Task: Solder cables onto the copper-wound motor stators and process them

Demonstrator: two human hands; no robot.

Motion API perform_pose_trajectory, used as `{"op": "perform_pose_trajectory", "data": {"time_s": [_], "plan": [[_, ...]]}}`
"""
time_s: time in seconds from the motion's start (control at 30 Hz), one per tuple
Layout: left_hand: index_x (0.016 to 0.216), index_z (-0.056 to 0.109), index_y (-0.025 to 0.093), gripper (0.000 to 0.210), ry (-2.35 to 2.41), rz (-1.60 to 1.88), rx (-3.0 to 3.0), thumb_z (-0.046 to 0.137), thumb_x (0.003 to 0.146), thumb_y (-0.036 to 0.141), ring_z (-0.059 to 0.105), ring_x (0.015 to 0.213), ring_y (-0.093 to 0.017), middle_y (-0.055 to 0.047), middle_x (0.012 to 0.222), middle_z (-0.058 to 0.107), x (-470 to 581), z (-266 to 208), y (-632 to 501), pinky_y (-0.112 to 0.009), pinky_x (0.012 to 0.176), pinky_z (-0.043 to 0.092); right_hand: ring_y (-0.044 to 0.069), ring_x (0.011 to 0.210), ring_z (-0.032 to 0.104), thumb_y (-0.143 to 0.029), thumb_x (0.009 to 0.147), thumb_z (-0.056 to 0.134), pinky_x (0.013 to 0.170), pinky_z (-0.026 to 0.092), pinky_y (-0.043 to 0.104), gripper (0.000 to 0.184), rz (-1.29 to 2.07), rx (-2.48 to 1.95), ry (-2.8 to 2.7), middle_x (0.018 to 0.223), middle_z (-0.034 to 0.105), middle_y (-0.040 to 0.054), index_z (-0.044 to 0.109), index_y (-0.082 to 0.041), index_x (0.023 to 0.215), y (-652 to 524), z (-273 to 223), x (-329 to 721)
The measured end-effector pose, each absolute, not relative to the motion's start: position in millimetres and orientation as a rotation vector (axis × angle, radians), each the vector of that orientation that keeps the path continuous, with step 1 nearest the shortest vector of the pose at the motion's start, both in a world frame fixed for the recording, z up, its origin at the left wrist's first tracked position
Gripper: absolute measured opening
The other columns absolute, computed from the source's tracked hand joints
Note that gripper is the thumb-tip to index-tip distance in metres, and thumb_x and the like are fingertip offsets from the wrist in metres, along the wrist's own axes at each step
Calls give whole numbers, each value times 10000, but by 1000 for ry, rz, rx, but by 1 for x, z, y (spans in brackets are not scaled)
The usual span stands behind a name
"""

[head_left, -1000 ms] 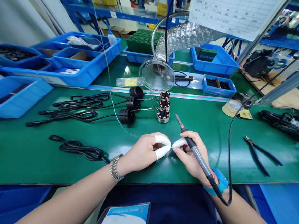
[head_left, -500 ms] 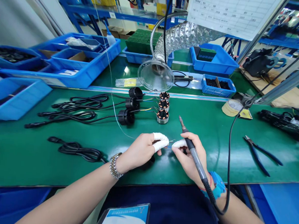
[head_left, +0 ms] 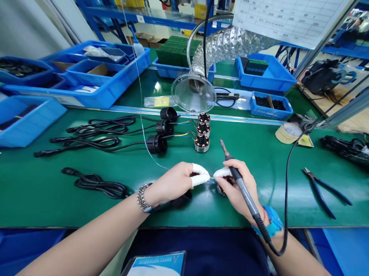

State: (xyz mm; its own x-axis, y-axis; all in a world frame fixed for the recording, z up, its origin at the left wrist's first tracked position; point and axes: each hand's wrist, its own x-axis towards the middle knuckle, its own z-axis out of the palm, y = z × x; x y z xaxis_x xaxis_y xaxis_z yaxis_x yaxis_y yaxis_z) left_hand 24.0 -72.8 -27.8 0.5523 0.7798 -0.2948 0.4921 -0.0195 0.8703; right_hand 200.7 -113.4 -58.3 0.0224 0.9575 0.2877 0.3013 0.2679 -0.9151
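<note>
My left hand (head_left: 177, 181), with white finger covers on thumb and forefinger, pinches thin wires (head_left: 211, 178) above the green bench. A thin strand of solder wire (head_left: 145, 139) hangs from above and runs to this hand. In my right hand (head_left: 239, 187) lies a soldering iron (head_left: 242, 187), tip pointing up and away, while its covered fingertips pinch at the same wires. Partly hidden below the right fingers is a motor stator (head_left: 221, 190). A black round cap (head_left: 182, 199) sits under my left hand, near a coiled black cable (head_left: 102, 186).
Three stators (head_left: 202, 143) stand in a row, wired to black caps (head_left: 157, 144) with coiled cables. A clear fume hood (head_left: 193, 92) hangs behind them. Cutters (head_left: 317, 190) and a solder-cleaning tin (head_left: 287, 132) lie right. Blue bins (head_left: 112, 94) line the back. The iron's cord (head_left: 286, 194) loops by my right forearm.
My right fingertips have come onto the wires at my left fingertips, where a loose end stuck out before. More of the stator under my right hand shows. The iron stays in the right hand.
</note>
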Motion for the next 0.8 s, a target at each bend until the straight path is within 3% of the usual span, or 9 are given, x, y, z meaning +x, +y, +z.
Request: {"op": "perform_pose_trajectory", "data": {"time_s": [0.43, 0.67, 0.8], "plan": [[726, 571, 167, 192, 1106, 343, 1618, 487, 736, 340, 407, 599, -115, 17, 665, 506, 27, -34, -66, -231, 571, 338, 109, 672, 561, -208, 760, 542, 674, 457, 237, 287, 704, -1210, -1845, 794, 607, 11, 481, -223, 1040, -116, -62, 212], [723, 575, 165, 202, 1128, 285, 1604, 492, 738, 349, 388, 589, -111, 23, 641, 484, 27, -31, -67, -230, 560, 305, 83, 545, 519, -170, 732, 528, 591, 443, 203, 328, 713, -1315, -1705, 689, 585, -33, 460, -222, 1049, -114, -64, 202], [685, 564, 159, 182, 1111, 268, 1615, 497, 727, 323, 390, 592, -110, 26, 629, 477, 27, -29, -68, -231, 563, 295, 90, 589, 555, -228, 757, 564, 603, 455, 203, 257, 685, -1293, -1739, 744, 617, -15, 507, -221, 1008, -121, -51, 215]]}}
